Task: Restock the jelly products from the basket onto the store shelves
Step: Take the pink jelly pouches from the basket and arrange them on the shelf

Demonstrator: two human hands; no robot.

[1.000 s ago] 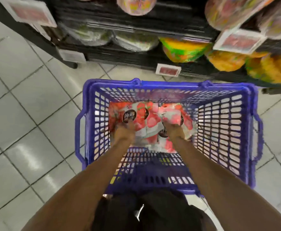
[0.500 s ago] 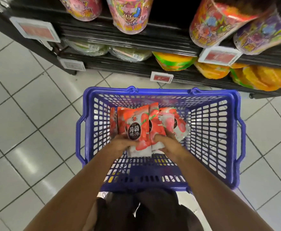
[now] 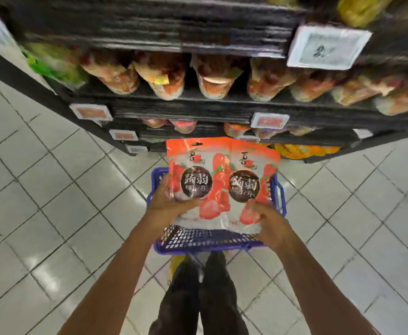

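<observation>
Two red-and-white jelly bags (image 3: 219,182) with strawberry print and dark round labels are held upright, side by side, above the blue plastic basket (image 3: 205,240) on the floor. My left hand (image 3: 171,204) grips the lower left corner of the left bag. My right hand (image 3: 268,221) grips the lower right corner of the right bag. The bags hide most of the basket's inside. Black store shelves (image 3: 198,105) rise in front, with a blurred row of red-orange pouches (image 3: 212,76) on the shelf at chest height.
White price tags (image 3: 326,47) hang on the shelf edges. Lower shelves hold coloured tubs and yellow-orange packs (image 3: 304,149). Grey floor tiles (image 3: 53,189) spread left and right of the basket. My dark trousers and shoes (image 3: 203,298) stand just behind the basket.
Both hands lifted the jelly bags up out of the basket. The view rose and tilted up, so higher shelves came into sight and the basket looks smaller.
</observation>
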